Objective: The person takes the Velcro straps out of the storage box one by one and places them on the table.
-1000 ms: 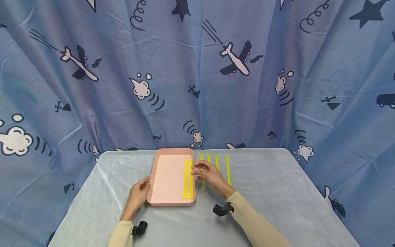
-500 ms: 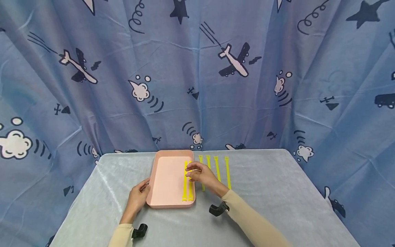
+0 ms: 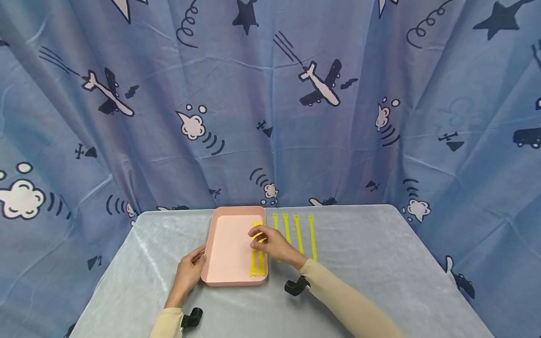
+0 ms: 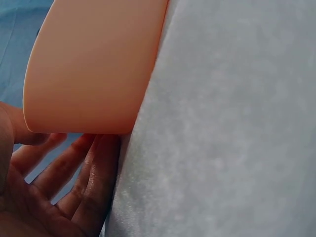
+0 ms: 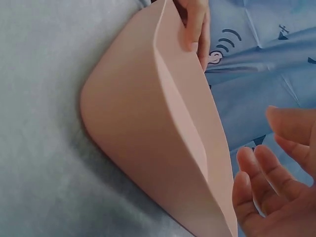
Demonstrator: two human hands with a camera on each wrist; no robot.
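Note:
A shallow pink tray (image 3: 228, 244) lies on the grey-covered table. My left hand (image 3: 189, 272) holds its left edge; the right wrist view shows the thumb inside the rim and fingers outside. Two yellow cable straps (image 3: 253, 265) lie side by side along the tray's right part, their wider ends toward me. My right hand (image 3: 272, 242) hovers over that side, partly covering them. In the right wrist view its fingers (image 5: 269, 197) are loosely bent, with nothing between them. Several more yellow cable straps (image 3: 313, 239) lie right of the tray, some partly hidden by the right hand.
The table (image 3: 359, 263) has a light grey cloth on it. Behind it hangs a blue curtain (image 3: 236, 117) printed with planes and clouds. Each wrist carries a black camera mount, such as the right one (image 3: 297, 285).
My right hand has moved left and slightly toward me, from the tray's right edge to over the tray. The left hand has stayed on the tray's left edge.

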